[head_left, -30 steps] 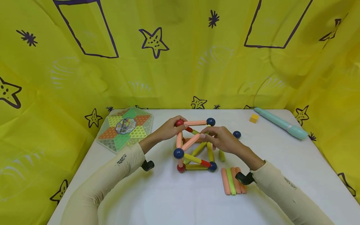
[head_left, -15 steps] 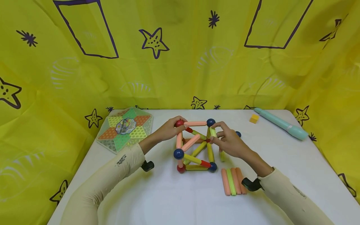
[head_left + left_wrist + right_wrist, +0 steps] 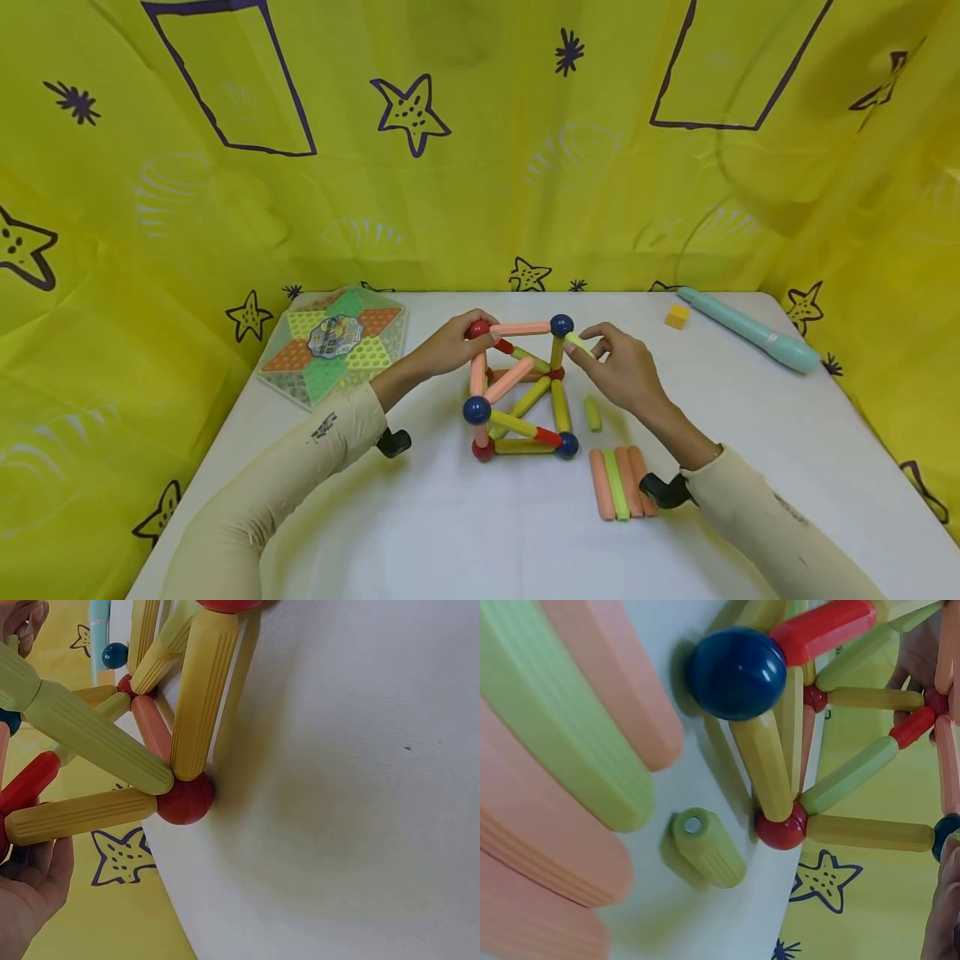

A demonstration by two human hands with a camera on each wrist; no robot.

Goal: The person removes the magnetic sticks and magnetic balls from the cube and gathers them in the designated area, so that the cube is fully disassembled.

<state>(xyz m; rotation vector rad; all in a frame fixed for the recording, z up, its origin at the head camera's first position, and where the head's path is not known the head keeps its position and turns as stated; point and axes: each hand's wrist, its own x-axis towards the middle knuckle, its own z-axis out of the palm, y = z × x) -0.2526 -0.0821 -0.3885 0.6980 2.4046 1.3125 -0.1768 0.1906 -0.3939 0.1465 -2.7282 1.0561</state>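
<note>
A frame of magnetic rods and balls [image 3: 513,423] stands mid-table. My left hand [image 3: 455,342] grips its red ball [image 3: 478,328] at the upper back left corner. A pink rod [image 3: 523,328] joins that ball to a blue ball [image 3: 562,325]. At this blue ball my right hand [image 3: 621,367] pinches a light green rod [image 3: 579,343], one end right at the ball. Another pink rod [image 3: 510,379] rises from the front blue ball [image 3: 477,409], its far end free. In the left wrist view, the left fingers [image 3: 54,881] curl behind a red ball.
Several pink rods [image 3: 602,485] and a green rod [image 3: 618,483] lie side by side at front right. A short green rod [image 3: 593,414] lies nearer the frame. Farther off are a yellow cube [image 3: 677,316], a teal cylinder-like object [image 3: 750,327] and a star-patterned game board [image 3: 296,372].
My right hand has moved from the free pink rod's end to the back blue ball, bringing the light green rod, which has swung outward to the right. My left hand stays put.
</note>
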